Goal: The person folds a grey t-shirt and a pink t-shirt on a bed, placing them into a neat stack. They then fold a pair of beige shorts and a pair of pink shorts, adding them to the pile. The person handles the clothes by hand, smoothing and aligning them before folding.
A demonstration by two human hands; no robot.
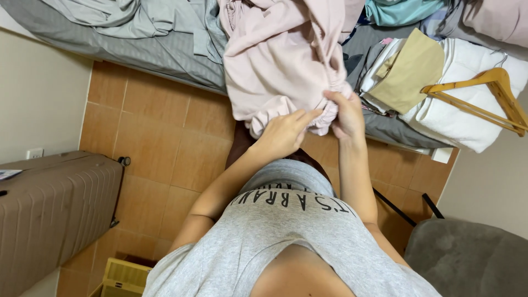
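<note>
Your left hand [283,132] is curled onto the gathered hem of the pink garment [280,55], fingers stretched toward the other hand, fingertips on the cloth. Your right hand [345,115] pinches the same hem from the other side, thumb and fingers closed on a fold. The two hands sit close together, almost touching, at the lower edge of the cloth.

The garment runs lengthwise from your hands up and away to the bed [137,47], where its far end lies bunched. The gathered hem points down toward you; the rest hangs slack between bed and hands.

Around it: grey and pale green sheets [137,19] lie crumpled on the bed beside the garment. On the other side sits a stack of folded clothes, a tan piece [410,71] on top, then white folded cloth [462,118] with a wooden hanger [484,93] resting on it. A teal cloth [401,11] lies near the top edge. A brown suitcase [55,209] stands on the tiled floor [159,143], well apart from the hands. A grey cushion [467,258] is near your right elbow. Nothing lies between your hands and the garment.
</note>
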